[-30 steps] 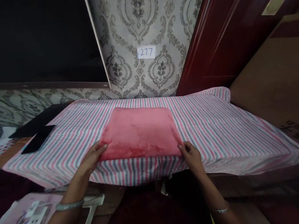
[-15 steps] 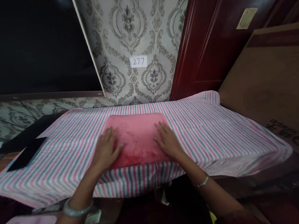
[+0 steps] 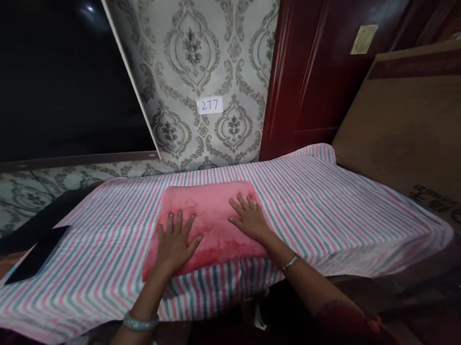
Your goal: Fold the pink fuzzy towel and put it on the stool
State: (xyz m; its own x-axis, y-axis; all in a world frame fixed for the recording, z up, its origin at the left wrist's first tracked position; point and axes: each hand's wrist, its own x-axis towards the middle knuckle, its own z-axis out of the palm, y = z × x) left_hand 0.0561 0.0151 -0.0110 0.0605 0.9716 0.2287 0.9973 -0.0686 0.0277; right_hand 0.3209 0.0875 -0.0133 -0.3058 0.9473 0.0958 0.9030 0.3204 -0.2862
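A folded pink plush cloth (image 3: 211, 207) lies on a table covered by a pink, grey and white striped sheet (image 3: 326, 208). My left hand (image 3: 176, 241) rests flat on the cloth's near left part, fingers spread. My right hand (image 3: 251, 218) lies flat on its right part, fingers stretched out. Neither hand holds anything. A bangle sits on each wrist.
A dark phone (image 3: 36, 254) and a black flat object (image 3: 42, 220) lie at the left end. A brown cardboard box (image 3: 415, 135) leans at the right. Behind are patterned wallpaper with a label "277" (image 3: 210, 105), a dark screen (image 3: 49, 79) and a red-brown door (image 3: 325, 57).
My hands went from gripping the cloth's near corners to lying flat on top of it, then slid slightly. The view shifted a little to the right.
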